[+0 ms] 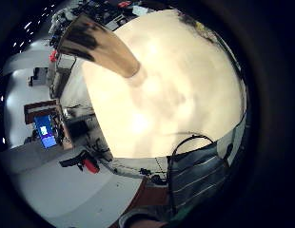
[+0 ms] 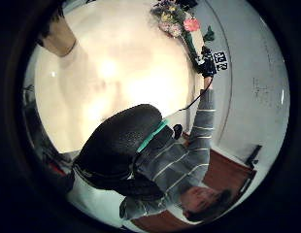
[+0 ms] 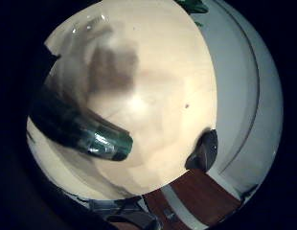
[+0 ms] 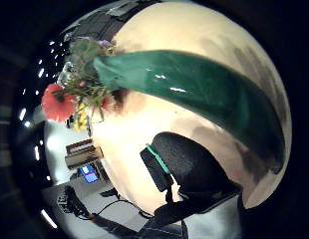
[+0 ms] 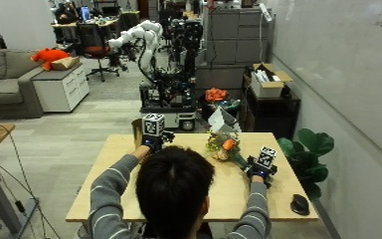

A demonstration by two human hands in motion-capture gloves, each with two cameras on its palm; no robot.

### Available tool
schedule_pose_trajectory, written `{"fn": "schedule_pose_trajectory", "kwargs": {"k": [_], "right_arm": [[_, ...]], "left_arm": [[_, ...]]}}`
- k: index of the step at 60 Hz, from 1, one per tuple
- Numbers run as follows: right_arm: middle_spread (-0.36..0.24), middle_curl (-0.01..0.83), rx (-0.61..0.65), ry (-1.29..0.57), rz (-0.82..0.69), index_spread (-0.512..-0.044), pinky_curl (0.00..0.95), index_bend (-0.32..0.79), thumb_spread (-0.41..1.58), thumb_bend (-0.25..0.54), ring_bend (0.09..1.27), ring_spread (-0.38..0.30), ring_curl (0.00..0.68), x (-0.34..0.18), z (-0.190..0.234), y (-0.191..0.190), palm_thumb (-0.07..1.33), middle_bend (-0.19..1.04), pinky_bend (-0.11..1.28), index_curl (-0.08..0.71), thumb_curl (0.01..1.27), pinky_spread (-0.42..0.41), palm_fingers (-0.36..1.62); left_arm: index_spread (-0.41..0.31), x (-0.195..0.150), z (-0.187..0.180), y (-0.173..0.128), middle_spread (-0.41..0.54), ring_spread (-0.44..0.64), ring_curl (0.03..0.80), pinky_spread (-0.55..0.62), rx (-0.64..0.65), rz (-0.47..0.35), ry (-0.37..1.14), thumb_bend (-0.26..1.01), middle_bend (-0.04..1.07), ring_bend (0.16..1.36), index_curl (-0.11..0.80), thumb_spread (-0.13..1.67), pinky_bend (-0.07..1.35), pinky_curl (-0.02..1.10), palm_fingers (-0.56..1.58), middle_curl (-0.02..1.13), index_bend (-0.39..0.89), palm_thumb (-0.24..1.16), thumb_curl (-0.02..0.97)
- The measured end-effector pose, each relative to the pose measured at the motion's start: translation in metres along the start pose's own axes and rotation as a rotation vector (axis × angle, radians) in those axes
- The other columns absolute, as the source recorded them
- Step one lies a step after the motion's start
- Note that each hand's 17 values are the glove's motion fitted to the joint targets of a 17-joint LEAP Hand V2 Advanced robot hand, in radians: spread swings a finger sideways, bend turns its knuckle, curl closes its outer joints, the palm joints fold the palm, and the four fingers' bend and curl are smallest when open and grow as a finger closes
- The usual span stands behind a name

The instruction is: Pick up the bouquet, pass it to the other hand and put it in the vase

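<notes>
My right hand [image 5: 258,172] grips the green-wrapped stem of the bouquet [image 5: 222,145] above the right half of the wooden table [image 5: 280,199]. The flowers, pink, orange and yellow, point toward the table's far edge. The green wrap [image 4: 194,84] runs across the right thumb side view, with the flower heads [image 4: 79,89] at its end. The stem's cut end [image 3: 108,143] shows over the tabletop. A tan vase [image 5: 138,133] stands upright at the far left of the table. My left hand [image 5: 152,144] hovers just right of the vase [image 1: 97,45], empty, no fingers showing in its palm views.
A black computer mouse [image 5: 299,204] lies at the table's near right corner. A potted plant [image 5: 309,149] stands beyond the right edge by the wall. Robot equipment [image 5: 168,94] stands behind the table's far edge.
</notes>
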State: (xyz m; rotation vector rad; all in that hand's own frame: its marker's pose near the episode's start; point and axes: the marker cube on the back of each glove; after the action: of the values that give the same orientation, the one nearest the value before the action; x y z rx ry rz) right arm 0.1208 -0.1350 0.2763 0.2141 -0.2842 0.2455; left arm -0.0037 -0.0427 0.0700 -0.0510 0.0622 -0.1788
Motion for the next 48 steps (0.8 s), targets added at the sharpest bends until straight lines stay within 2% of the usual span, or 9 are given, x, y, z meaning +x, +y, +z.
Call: {"fn": "schedule_pose_trajectory", "kwargs": {"k": [2,4,18,23,28,35,40,44,48], "right_arm": [[-0.133,0.333,0.03,0.024,0.056,-0.418,0.325,0.15,1.0,-0.022,0.42,0.088,0.272,0.005,0.003,-0.004,0.3,0.21,0.52,0.146,0.3,0.24,-0.04],[-0.145,0.333,0.034,0.048,0.115,-0.421,0.323,0.15,1.0,-0.02,0.4,0.077,0.268,0.01,0.006,-0.006,0.31,0.21,0.51,0.153,0.3,0.237,-0.03],[-0.172,0.329,0.011,-0.014,0.115,-0.416,0.32,0.16,1.02,-0.008,0.36,0.054,0.259,0.01,0.025,-0.007,0.38,0.19,0.46,0.195,0.31,0.219,-0.01],[-0.174,0.316,0.026,-0.036,0.113,-0.403,0.301,0.33,1.06,0.027,0.28,0.051,0.237,0.007,0.023,-0.007,0.49,0.16,0.39,0.264,0.32,0.216,0.11],[-0.169,0.293,0.01,-0.013,0.084,-0.368,0.296,0.45,1.09,0.064,0.24,0.05,0.227,-0.001,0.021,-0.001,0.61,0.13,0.36,0.32,0.33,0.217,0.2],[-0.111,0.265,0.004,0.07,0.114,-0.229,0.295,0.66,1.14,0.091,0.22,0.034,0.228,-0.004,0.014,0.003,0.72,0.14,0.35,0.404,0.34,0.223,0.49],[-0.075,0.327,0.024,0.161,0.186,-0.191,0.289,0.46,1.17,0.109,0.38,-0.032,0.275,-0.002,0.001,0.008,0.79,0.3,0.32,0.376,0.34,0.131,0.84],[-0.105,0.383,-0.027,0.221,0.221,-0.185,0.339,0.2,1.16,0.102,0.59,-0.1,0.36,-0.003,-0.006,0.015,0.82,0.41,0.44,0.337,0.33,-0.07,1.23],[-0.126,0.435,-0.014,0.321,0.307,-0.192,0.401,0.15,1.16,0.111,0.72,-0.142,0.44,0.002,-0.017,0.021,0.87,0.48,0.53,0.351,0.34,-0.155,1.36]], "left_arm": [[0.067,-0.003,-0.004,0.002,0.302,0.4,0.256,0.43,0.148,0.098,-0.036,-0.03,0.2,0.6,0.204,0.93,0.45,0.33,-0.02,0.35,0.12,0.1,0.312],[0.067,-0.006,-0.005,0.002,0.303,0.4,0.257,0.43,0.193,0.123,-0.047,-0.03,0.2,0.6,0.203,0.93,0.45,0.33,-0.03,0.34,0.12,0.1,0.312],[0.067,-0.012,-0.005,0.003,0.303,0.41,0.258,0.43,0.19,0.106,-0.034,-0.03,0.2,0.6,0.202,0.93,0.45,0.33,-0.03,0.34,0.12,0.1,0.313],[0.067,-0.01,-0.002,0.004,0.303,0.41,0.259,0.43,0.131,0.081,-0.014,-0.03,0.2,0.6,0.202,0.93,0.45,0.34,-0.03,0.34,0.12,0.1,0.313],[0.067,-0.011,-0.001,-0.001,0.303,0.41,0.26,0.43,0.179,0.092,-0.041,-0.03,0.2,0.6,0.202,0.93,0.45,0.34,-0.03,0.34,0.12,0.1,0.314],[0.067,-0.009,0.004,0.002,0.311,0.41,0.262,0.43,0.067,0.029,-0.015,-0.03,0.19,0.6,0.203,0.93,0.45,0.34,-0.03,0.34,0.12,0.1,0.314],[0.067,-0.01,-0.001,0.004,0.314,0.41,0.261,0.43,0.188,0.106,-0.049,-0.03,0.19,0.59,0.204,0.93,0.45,0.34,-0.03,0.34,0.12,0.1,0.314],[0.067,-0.01,-0.004,0.004,0.315,0.41,0.26,0.43,0.217,0.145,-0.06,-0.03,0.19,0.59,0.204,0.93,0.45,0.34,-0.03,0.34,0.12,0.1,0.314],[0.067,-0.008,-0.005,0.009,0.316,0.41,0.26,0.43,0.192,0.148,-0.043,-0.03,0.19,0.59,0.205,0.93,0.45,0.34,-0.03,0.34,0.12,0.1,0.314]]}}
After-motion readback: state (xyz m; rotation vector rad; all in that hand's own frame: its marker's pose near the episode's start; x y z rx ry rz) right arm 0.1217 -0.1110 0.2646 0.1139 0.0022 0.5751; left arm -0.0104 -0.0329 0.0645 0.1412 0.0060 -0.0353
